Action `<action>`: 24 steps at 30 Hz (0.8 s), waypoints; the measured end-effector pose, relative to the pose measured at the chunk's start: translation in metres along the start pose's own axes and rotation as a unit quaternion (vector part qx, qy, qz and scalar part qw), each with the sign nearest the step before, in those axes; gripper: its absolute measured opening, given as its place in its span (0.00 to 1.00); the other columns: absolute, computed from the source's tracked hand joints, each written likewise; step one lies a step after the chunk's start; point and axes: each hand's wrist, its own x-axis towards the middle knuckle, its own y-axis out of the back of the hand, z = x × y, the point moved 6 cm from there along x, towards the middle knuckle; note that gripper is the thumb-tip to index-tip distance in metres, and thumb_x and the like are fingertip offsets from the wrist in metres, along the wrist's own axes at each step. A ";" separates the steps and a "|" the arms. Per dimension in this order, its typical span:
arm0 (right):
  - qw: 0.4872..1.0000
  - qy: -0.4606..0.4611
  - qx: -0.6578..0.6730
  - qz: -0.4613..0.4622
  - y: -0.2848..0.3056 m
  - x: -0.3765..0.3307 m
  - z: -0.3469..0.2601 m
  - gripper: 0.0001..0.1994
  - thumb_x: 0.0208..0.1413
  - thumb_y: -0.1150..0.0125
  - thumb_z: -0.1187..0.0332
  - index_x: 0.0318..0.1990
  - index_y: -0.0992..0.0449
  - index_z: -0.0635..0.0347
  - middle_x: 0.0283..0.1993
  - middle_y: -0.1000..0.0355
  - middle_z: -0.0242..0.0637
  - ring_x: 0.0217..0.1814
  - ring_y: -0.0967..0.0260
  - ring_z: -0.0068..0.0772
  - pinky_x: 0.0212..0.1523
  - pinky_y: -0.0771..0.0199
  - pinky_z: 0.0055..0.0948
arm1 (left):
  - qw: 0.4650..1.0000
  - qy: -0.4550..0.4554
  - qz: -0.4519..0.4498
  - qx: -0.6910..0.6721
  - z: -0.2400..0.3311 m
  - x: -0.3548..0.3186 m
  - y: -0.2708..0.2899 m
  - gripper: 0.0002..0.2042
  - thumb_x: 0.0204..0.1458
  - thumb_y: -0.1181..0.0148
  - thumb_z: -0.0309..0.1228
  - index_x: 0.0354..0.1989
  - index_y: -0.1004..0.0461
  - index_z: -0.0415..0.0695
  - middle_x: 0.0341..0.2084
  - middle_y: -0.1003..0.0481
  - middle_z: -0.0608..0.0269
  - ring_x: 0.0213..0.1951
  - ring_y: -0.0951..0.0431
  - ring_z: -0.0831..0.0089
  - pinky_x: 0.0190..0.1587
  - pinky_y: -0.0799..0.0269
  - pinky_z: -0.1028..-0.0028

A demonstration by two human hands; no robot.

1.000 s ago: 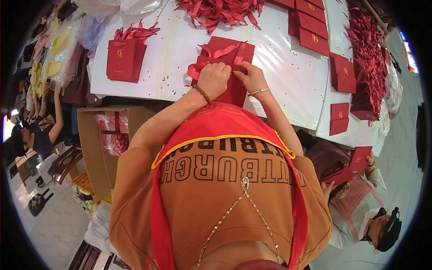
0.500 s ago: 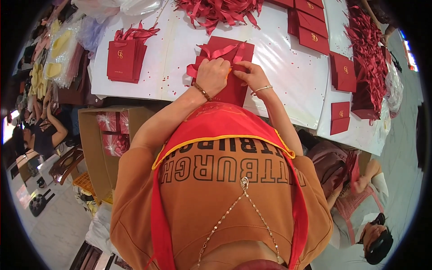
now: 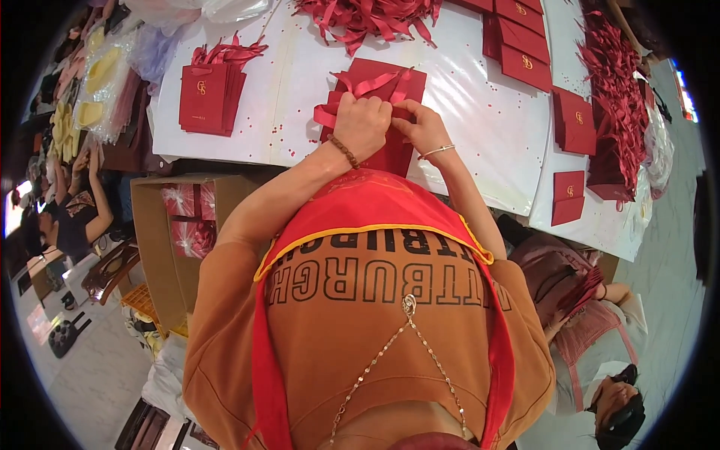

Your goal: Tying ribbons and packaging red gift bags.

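A red paper gift bag lies flat on the white-covered table in front of me, with a red ribbon looped across its upper part. My left hand is closed over the middle of the bag, knuckles up; a ribbon loop sticks out on its left, and what its fingers hold is hidden. Close beside it, my right hand pinches with thumb and forefinger at the ribbon over the bag's right part. The two hands' fingertips nearly meet.
Finished-looking red bags with ribbons stand in a stack at left. A ribbon heap lies at the far edge. Red bags and more ribbons fill the right. An open carton stands below left; a co-worker sits at right.
My left hand has shifted slightly to the right, closer to my right hand. A small orange thing that showed at its fingertips is now hidden. The co-worker's hands at right have moved.
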 end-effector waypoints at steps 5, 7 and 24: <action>0.999 0.044 -0.011 0.016 0.000 -0.003 -0.008 0.14 0.46 0.43 0.71 0.43 0.29 0.62 0.26 0.29 0.40 0.20 0.31 0.27 0.23 0.32 0.25 | 1.000 0.000 -0.015 -0.006 -0.006 0.006 0.008 0.02 0.35 0.48 0.25 0.20 0.32 0.45 0.16 0.31 0.62 0.20 0.31 0.67 0.30 0.45 0.66; 0.998 0.020 0.041 0.041 0.003 -0.004 -0.004 0.15 0.45 0.42 0.71 0.42 0.29 0.62 0.25 0.29 0.41 0.20 0.32 0.28 0.24 0.33 0.26 | 0.994 0.071 -0.016 -0.078 -0.013 0.007 0.005 0.02 0.36 0.47 0.26 0.20 0.32 0.44 0.17 0.29 0.61 0.20 0.30 0.65 0.30 0.45 0.67; 1.000 -0.003 0.027 0.008 -0.006 -0.004 -0.004 0.16 0.44 0.44 0.76 0.44 0.30 0.63 0.26 0.31 0.39 0.23 0.31 0.26 0.24 0.27 0.24 | 0.949 0.211 -0.125 -0.198 -0.032 -0.005 -0.010 0.04 0.40 0.45 0.28 0.24 0.31 0.42 0.21 0.28 0.56 0.23 0.28 0.58 0.28 0.38 0.64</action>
